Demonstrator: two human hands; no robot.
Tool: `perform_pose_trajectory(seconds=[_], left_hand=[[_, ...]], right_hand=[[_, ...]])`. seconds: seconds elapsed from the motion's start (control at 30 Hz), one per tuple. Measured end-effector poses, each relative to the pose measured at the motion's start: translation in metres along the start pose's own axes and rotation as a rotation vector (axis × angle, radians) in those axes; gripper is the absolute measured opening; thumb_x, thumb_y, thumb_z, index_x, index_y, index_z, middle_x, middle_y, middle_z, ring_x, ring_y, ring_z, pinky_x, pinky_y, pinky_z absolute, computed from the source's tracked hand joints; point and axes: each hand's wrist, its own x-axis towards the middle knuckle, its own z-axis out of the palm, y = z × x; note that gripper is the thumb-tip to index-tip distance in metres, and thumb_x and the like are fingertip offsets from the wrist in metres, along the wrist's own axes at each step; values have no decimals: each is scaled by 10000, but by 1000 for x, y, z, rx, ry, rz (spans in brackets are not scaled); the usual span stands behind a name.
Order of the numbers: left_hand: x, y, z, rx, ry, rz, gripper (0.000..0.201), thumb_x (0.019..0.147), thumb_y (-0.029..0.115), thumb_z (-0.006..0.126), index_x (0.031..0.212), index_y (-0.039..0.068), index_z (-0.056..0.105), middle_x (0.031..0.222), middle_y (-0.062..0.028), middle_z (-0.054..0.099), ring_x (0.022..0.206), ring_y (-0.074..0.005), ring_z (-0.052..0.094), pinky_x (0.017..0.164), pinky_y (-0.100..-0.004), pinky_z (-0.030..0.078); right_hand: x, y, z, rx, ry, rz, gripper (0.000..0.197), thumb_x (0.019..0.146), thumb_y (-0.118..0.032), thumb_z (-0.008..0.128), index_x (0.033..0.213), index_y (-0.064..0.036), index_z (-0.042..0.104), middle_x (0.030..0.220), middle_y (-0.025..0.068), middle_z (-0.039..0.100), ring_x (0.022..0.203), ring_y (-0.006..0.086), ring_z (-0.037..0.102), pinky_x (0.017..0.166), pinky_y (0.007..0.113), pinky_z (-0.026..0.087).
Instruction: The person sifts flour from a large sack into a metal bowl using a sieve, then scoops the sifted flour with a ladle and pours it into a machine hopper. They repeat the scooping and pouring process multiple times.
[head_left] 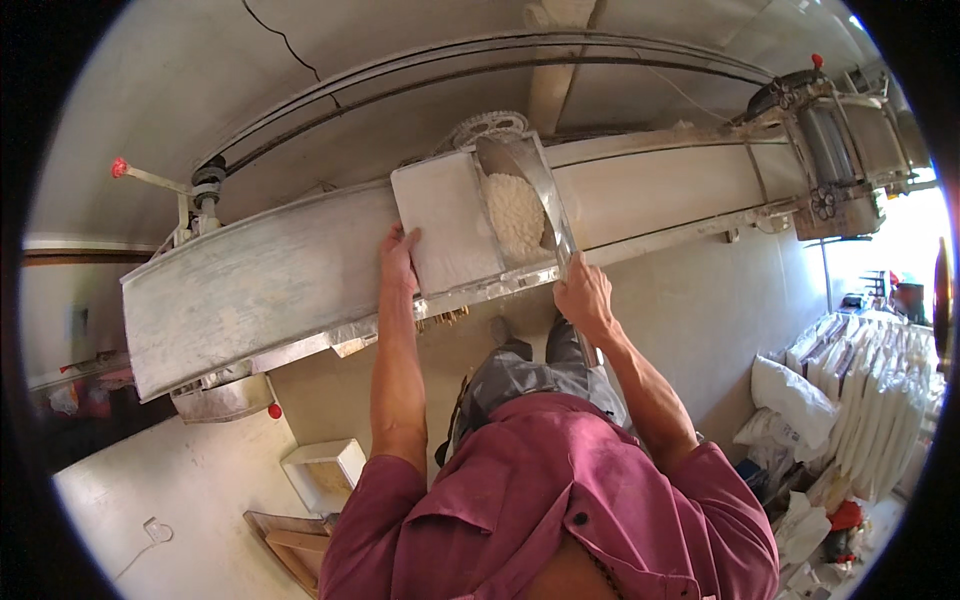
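While the left hand (400,258) grips the panel (450,218) at eleven o'clock and the right hand (586,297) appears closed on the strip (556,225) at one o'clock, a slip could spill the white mass (515,214).

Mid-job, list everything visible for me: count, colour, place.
Long machine: one, grey, across the middle
Board: one, whitish, on the machine
Crumbly heap: one, white, right of the board
Metal strip: one, silver, right of the heap
Toothed wheel: one, grey, behind the heap
Red knobs: three, red, two left, one right
Open box: one, cream, lower left
Packages: many, white, far right
Clutter: uncounted, mixed, lower right
Shirt: one, maroon, bottom centre
Left grip: one, bare, board's left edge
Right grip: one, bare, strip's near end
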Motion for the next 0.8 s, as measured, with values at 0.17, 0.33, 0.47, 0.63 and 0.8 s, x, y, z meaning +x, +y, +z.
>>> perform_pose_trajectory(seconds=[0.17, 0.33, 0.47, 0.63, 0.8], left_hand=[[-2, 2, -7, 47, -15, 32, 326, 840, -8, 642, 1150, 15, 545, 1058, -108, 654, 938, -205, 635, 856, -346, 525], [0, 1, -7, 64, 19, 10, 324, 828, 0, 649, 1136, 22, 552, 1044, -98, 654, 936, -198, 629, 846, -330, 515], [-3, 4, -3, 29, 25, -23, 305, 828, 3, 634, 1122, 27, 555, 1041, -91, 652, 937, -198, 629, 846, -334, 520], [-4, 8, 1, 6, 43, -52, 281, 839, 7, 602, 1115, 28, 556, 1044, -87, 649, 941, -203, 629, 847, -342, 524], [-4, 6, -2, 34, 49, -38, 248, 870, 66, 583, 1113, 29, 558, 1065, -91, 637, 960, -226, 632, 855, -378, 535]], right_hand=[[-13, -7, -24, -90, 13, 19, 326, 758, -127, 610, 1006, 18, 455, 707, 227, 638, 667, 446, 632, 630, 548, 484], [1, -6, -43, -81, 104, 5, 303, 751, -126, 605, 984, -4, 453, 689, 237, 625, 671, 449, 625, 627, 547, 476], [25, 0, -39, 230, 122, -18, 193, 724, -119, 587, 825, 27, 511, 609, 206, 569, 596, 371, 610, 568, 482, 471], [51, -9, -25, 968, -254, 277, 139, 707, -123, 584, 641, -14, 529, 536, 52, 514, 445, 162, 519, 416, 310, 398], [33, -12, -13, 997, -374, 347, 130, 708, -123, 582, 656, -12, 539, 537, 59, 519, 436, 161, 521, 407, 297, 390]])
